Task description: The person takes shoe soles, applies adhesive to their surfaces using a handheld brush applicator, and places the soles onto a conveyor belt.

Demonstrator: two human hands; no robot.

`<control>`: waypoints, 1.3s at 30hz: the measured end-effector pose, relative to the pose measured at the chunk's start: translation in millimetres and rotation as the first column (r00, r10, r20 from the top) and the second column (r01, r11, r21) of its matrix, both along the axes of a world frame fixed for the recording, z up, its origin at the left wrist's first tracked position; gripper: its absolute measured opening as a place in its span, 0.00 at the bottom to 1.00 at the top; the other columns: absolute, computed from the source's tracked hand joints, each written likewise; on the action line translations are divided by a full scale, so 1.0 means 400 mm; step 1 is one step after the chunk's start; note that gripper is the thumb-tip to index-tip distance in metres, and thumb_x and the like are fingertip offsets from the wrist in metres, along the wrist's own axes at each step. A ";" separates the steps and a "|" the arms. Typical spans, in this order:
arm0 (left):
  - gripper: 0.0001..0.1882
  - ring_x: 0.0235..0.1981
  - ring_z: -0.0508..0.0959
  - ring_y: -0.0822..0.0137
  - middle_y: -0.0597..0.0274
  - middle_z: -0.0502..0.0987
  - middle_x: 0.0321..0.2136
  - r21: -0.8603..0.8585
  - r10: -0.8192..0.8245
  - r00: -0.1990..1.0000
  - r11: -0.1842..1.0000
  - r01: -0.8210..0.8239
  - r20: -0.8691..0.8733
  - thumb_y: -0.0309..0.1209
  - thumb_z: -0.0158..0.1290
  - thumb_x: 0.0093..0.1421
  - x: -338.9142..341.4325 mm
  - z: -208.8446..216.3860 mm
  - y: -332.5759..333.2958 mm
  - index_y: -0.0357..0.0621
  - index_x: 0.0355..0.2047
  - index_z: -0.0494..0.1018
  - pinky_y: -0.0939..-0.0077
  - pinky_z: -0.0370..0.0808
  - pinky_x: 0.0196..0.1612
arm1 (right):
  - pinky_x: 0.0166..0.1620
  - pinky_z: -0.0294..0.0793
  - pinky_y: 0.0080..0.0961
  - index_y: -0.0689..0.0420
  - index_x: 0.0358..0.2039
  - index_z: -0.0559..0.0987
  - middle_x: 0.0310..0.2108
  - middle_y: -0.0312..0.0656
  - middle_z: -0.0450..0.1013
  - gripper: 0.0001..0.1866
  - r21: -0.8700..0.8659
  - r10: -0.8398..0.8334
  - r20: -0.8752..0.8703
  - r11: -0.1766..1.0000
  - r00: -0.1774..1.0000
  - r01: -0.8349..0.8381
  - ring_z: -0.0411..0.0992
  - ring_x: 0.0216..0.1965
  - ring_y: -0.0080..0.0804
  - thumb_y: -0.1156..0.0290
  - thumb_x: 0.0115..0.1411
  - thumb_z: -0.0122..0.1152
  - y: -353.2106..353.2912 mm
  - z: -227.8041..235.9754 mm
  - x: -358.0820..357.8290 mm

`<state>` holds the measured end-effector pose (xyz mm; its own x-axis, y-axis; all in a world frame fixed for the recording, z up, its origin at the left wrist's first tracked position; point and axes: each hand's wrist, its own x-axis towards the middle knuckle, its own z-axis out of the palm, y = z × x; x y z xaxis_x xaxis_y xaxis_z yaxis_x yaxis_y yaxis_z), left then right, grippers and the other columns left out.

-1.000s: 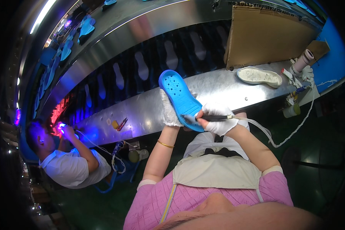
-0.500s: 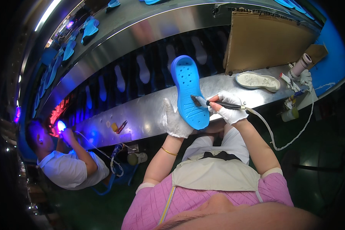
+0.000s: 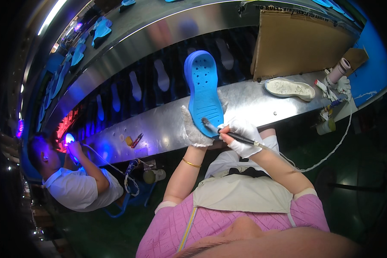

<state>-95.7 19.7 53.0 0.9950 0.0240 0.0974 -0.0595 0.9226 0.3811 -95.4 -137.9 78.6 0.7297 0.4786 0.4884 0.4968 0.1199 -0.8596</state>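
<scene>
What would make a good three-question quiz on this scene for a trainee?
1. Multiple choice: what does the right hand hold? A: spoon; B: brush; C: hammer.
2. Fill in: the cardboard sheet stands to the ____ of the blue sole.
3. True or false: the blue sole lies flat on the metal bench.

Key: 1. B; 2. right; 3. false, the left hand holds it.

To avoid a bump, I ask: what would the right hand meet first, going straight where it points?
Probably the blue sole, which the brush it holds seems to touch; depth is unclear.
</scene>
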 end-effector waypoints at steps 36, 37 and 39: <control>0.31 0.39 0.78 0.55 0.45 0.75 0.41 0.163 -0.205 0.959 0.957 0.238 -0.196 0.52 0.39 0.62 0.072 0.092 0.117 0.31 0.48 0.67 0.64 0.77 0.43 | 0.38 0.74 0.24 0.59 0.29 0.74 0.36 0.41 0.71 0.09 -0.092 0.137 0.220 0.989 0.966 -0.119 0.71 0.35 0.30 0.82 0.47 0.61 0.009 0.029 0.074; 0.31 0.38 0.78 0.55 0.45 0.75 0.41 0.176 -0.234 0.948 0.945 0.274 -0.217 0.52 0.40 0.62 0.081 0.092 0.122 0.32 0.48 0.68 0.64 0.77 0.43 | 0.39 0.74 0.25 0.59 0.29 0.74 0.36 0.42 0.71 0.09 -0.102 0.188 0.091 0.979 0.978 -0.179 0.71 0.35 0.30 0.83 0.46 0.61 0.010 0.024 0.070; 0.29 0.35 0.79 0.56 0.44 0.75 0.39 0.209 -0.234 0.928 0.931 0.300 -0.291 0.50 0.41 0.62 0.094 0.099 0.125 0.32 0.46 0.69 0.65 0.78 0.40 | 0.40 0.74 0.25 0.59 0.28 0.75 0.38 0.42 0.71 0.09 -0.149 0.240 -0.166 0.953 0.957 -0.265 0.70 0.37 0.30 0.83 0.44 0.62 0.013 0.016 0.067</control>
